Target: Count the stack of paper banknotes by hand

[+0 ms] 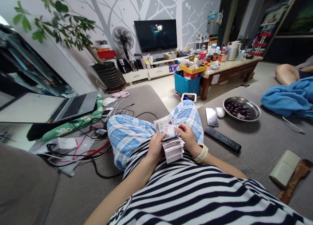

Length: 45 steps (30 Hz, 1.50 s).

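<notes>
Over my lap, a stack of small printed paper slips (173,150) hangs with its lower edges stepped like layered pages. The upper slips show dark print and pinkish, purple patterning; their exact kind is too small to read. My left hand (156,146) is closed on the left side of the stack, thumb lying on top. At the upper right edge, my right hand (187,137) pinches a slip between thumb and fingers. A pale watch (201,153) circles my right wrist.
On the sofa (254,147) to my right lie a remote control (223,139), phone (212,117), mouse (220,112), metal bowl (255,112) of dark round fruit and pale wallet (285,168). Leftward are a laptop (73,106) and tangled cables (93,150). Another person's knee (286,73) shows far right.
</notes>
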Available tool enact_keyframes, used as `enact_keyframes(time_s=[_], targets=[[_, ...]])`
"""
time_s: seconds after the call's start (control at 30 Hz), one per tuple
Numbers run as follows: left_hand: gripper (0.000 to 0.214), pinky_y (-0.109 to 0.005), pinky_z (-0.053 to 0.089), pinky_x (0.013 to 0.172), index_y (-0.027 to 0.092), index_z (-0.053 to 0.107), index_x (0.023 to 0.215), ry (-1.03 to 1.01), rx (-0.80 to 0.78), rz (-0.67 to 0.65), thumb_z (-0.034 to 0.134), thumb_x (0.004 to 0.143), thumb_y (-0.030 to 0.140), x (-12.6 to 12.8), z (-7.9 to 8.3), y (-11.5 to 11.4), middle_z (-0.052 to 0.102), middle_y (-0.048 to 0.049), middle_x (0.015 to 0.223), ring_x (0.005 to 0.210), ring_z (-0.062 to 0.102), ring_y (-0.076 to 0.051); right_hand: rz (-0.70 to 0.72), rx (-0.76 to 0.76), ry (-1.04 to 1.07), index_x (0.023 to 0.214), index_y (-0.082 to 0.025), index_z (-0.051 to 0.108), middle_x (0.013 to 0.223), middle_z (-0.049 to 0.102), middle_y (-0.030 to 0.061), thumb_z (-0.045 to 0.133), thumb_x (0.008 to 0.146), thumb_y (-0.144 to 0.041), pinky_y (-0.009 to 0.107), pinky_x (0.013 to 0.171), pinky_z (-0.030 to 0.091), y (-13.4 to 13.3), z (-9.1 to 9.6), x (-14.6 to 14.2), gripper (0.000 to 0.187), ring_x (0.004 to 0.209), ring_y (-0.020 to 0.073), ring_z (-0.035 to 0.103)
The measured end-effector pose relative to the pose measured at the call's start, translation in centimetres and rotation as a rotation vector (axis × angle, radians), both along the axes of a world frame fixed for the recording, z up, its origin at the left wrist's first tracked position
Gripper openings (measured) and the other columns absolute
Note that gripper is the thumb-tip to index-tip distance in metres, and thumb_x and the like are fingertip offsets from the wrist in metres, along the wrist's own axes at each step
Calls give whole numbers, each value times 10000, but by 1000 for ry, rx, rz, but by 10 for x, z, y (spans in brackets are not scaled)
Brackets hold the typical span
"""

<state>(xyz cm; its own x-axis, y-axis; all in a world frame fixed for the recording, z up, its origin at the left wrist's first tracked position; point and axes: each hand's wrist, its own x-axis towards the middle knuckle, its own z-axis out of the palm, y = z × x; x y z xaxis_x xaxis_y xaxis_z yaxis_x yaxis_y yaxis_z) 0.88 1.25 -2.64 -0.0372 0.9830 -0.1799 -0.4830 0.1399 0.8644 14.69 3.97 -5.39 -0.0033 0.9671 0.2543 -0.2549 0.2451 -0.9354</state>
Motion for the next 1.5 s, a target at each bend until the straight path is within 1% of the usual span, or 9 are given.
enact_keyframes(time_s=[0.1, 0.2, 0.3, 0.43, 0.63, 0.8, 1.03, 1.2, 1.5], targets=[[366, -389, 547, 764, 131, 717, 864, 14, -6, 10, 823, 570, 322, 0, 0, 1, 752, -66, 752, 796, 719, -280, 8, -2, -13, 676, -207, 503, 619, 415, -62, 684, 818, -462, 270, 574, 303, 0, 0, 0, 343, 590, 118, 359], [351, -367, 533, 734, 130, 718, 817, 28, -8, 55, 822, 577, 364, -1, -1, 3, 735, -54, 713, 743, 700, -257, 1, 5, -30, 675, -209, 502, 628, 420, -57, 680, 823, -467, 272, 582, 312, -1, 2, 1, 347, 598, 122, 368], [375, -337, 509, 718, 125, 718, 784, 37, 7, 101, 837, 570, 409, -2, -4, 7, 724, -46, 697, 718, 675, -231, -6, 15, -50, 675, -211, 506, 630, 424, -53, 677, 823, -479, 274, 582, 316, -3, 5, 1, 350, 601, 127, 372], [398, -319, 493, 715, 124, 718, 765, 44, 3, 118, 861, 544, 422, -3, -6, 9, 719, -39, 688, 711, 656, -214, -11, 36, -60, 680, -212, 512, 639, 434, -50, 668, 827, -477, 275, 588, 321, -5, 10, 1, 340, 607, 129, 379], [372, -340, 505, 749, 126, 725, 762, 47, 19, 107, 829, 559, 420, -1, -3, 9, 723, -49, 699, 774, 684, -249, -12, 48, -60, 680, -214, 530, 644, 460, -39, 640, 845, -502, 276, 600, 340, -8, 14, 2, 350, 617, 137, 397], [363, -357, 514, 746, 137, 720, 750, 64, 20, 116, 822, 561, 430, 0, -2, 8, 709, -34, 664, 738, 678, -252, -9, 68, -56, 691, -212, 553, 644, 469, -33, 628, 857, -501, 279, 604, 353, -10, 17, 2, 342, 621, 143, 407], [317, -325, 492, 749, 128, 727, 776, 86, 40, 114, 790, 623, 399, -3, -7, 9, 722, -45, 730, 779, 669, -234, -4, 83, -53, 704, -213, 565, 667, 493, -22, 630, 852, -509, 281, 621, 371, -11, 18, 2, 337, 643, 151, 428], [294, -312, 483, 738, 137, 731, 775, 83, 44, 119, 784, 635, 389, -5, -11, 11, 719, -40, 742, 764, 656, -217, 4, 79, -33, 720, -214, 569, 672, 496, -22, 639, 846, -511, 281, 618, 376, -12, 19, 2, 330, 639, 150, 428], [236, -303, 476, 732, 140, 724, 751, 79, 53, 96, 766, 635, 341, -3, -9, 9, 720, -43, 739, 757, 642, -211, 22, 86, -6, 735, -205, 593, 683, 517, -20, 653, 849, -483, 279, 626, 381, -12, 18, 1, 307, 647, 147, 444]])
